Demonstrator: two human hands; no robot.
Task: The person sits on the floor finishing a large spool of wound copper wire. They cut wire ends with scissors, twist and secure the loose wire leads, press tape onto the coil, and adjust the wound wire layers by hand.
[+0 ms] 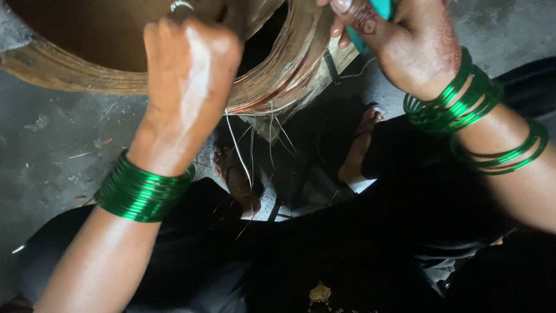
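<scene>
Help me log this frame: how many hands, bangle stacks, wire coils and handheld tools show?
Hands: 2, the left hand and the right hand
Green bangle stacks: 2, left stack and right stack
Coil of copper-coloured wire: 1
Teal-handled tool: 1
Total: 6

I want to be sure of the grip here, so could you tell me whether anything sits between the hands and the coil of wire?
Nothing visible does. The left hand grips the coil of wire directly; the right hand meets it holding a teal tool.
</scene>
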